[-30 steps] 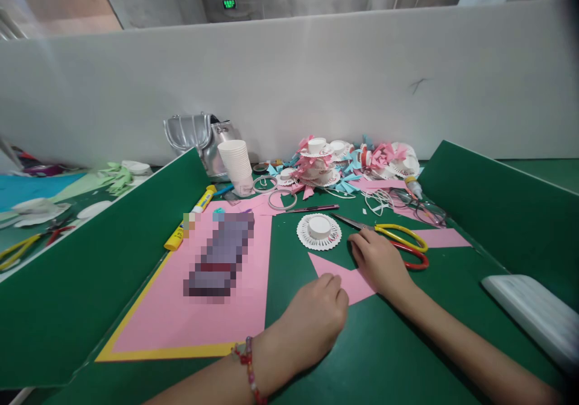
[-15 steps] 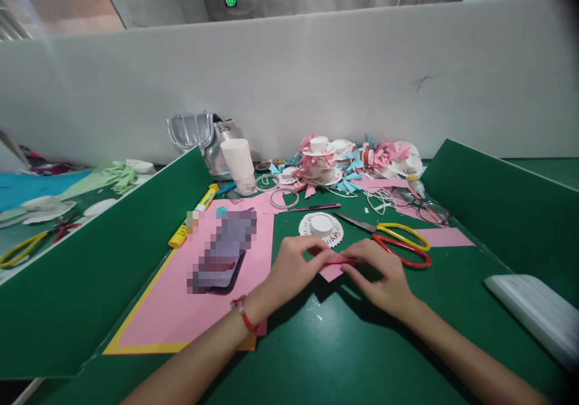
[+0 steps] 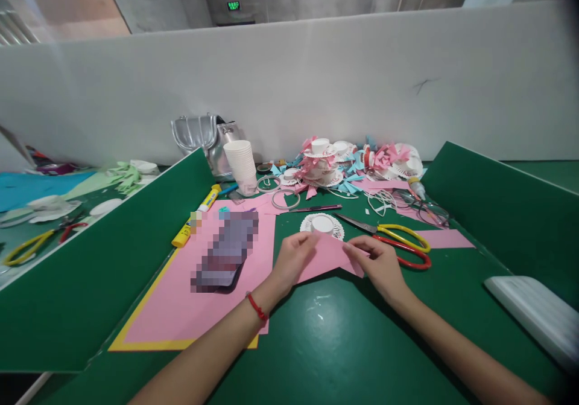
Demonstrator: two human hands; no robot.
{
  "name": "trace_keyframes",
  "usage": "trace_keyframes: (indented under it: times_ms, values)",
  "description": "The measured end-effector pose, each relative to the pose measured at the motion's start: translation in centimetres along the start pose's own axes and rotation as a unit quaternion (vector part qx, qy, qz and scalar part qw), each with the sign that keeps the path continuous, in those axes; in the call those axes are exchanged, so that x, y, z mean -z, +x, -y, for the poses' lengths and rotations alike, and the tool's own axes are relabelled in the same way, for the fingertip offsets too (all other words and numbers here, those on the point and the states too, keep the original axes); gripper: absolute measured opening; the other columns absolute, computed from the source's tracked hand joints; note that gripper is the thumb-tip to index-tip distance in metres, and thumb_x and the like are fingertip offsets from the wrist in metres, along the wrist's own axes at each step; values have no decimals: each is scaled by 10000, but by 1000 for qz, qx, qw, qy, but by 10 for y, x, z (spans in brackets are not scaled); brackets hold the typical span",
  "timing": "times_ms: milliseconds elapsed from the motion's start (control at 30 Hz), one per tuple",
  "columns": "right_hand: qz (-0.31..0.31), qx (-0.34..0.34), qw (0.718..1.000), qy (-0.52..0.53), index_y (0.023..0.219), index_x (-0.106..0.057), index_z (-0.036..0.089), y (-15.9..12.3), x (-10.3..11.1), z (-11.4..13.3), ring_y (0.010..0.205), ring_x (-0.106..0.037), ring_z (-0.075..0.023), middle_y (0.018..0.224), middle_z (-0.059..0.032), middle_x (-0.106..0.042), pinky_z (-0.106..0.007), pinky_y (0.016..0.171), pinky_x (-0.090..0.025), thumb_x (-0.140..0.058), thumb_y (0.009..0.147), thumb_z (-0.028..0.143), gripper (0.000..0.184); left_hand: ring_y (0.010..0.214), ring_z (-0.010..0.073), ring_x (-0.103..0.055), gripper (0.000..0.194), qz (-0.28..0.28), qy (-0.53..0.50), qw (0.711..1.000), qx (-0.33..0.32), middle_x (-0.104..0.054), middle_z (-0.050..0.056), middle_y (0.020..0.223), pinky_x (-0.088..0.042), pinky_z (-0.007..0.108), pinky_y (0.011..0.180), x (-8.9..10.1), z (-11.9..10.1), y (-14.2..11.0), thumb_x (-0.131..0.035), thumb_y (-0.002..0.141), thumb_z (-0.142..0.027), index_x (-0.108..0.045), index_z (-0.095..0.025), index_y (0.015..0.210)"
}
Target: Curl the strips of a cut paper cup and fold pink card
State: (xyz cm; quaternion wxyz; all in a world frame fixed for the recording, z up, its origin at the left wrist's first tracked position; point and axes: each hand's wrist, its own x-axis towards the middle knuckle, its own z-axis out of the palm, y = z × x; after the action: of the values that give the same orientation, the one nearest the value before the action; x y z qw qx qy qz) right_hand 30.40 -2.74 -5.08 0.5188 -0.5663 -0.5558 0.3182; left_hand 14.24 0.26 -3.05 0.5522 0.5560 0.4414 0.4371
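A creased piece of pink paper [image 3: 332,255] is held up between both hands above the green table. My left hand [image 3: 292,259] pinches its left side, and my right hand [image 3: 379,267] pinches its right edge between thumb and fingers. Just behind the paper lies a small white paper hat [image 3: 322,224] with a fringed, lacy brim, its front partly covered. Scissors [image 3: 393,239] with one yellow and one red handle lie open beyond my right hand. To the left of my left hand, a phone [image 3: 228,251] rests on large pink sheets [image 3: 167,314].
A glue stick [image 3: 196,215] lies along the left green divider [image 3: 113,266]. Stacked paper cups [image 3: 240,162] and a silver bag [image 3: 199,136] stand at the back. Pink, blue and white paper crafts [image 3: 325,166] are heaped behind. A white block [image 3: 534,314] sits at right.
The pink paper was bunched narrowly between my fingertips; now it is opened out wider and flatter. My hands have moved slightly apart.
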Motion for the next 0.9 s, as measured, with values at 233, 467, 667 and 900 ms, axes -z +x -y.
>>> trace_keyframes:
  times_ms: [233, 467, 667, 900]
  values:
    - [42, -13, 999, 25, 675, -604, 163, 4, -6, 4, 603, -554, -148, 646, -20, -620, -251, 573, -433, -571, 682, 300, 141, 505, 76, -294, 267, 29, 70, 997, -13, -319, -60, 504, -246, 205, 477, -2, 9, -2, -562, 694, -285, -452, -136, 502]
    - [68, -24, 997, 12, 610, -548, 164, 1, -9, 5, 514, -481, -109, 556, 19, -529, -225, 503, -388, -543, 654, 231, 81, 559, 93, -350, 251, 44, 73, 995, -43, -389, -40, 568, -284, 208, 516, -3, 12, -4, -478, 764, -308, -479, -140, 577]
    - [81, -17, 997, 1, 616, -536, 164, -1, -9, 8, 531, -469, -107, 563, 17, -516, -221, 502, -385, -511, 652, 195, 55, 572, 94, -368, 201, 0, 62, 997, -53, -428, -33, 569, -298, 202, 529, -2, 6, -5, -490, 737, -225, -480, -140, 555]
    - [69, -35, 997, 8, 606, -529, 169, 4, -1, 5, 427, -426, -91, 484, 30, -474, -214, 414, -343, -504, 676, 291, 144, 563, 100, -386, 171, -95, 55, 993, -54, -449, -35, 553, -300, 206, 515, 4, 6, -3, -508, 705, -235, -523, -144, 562]
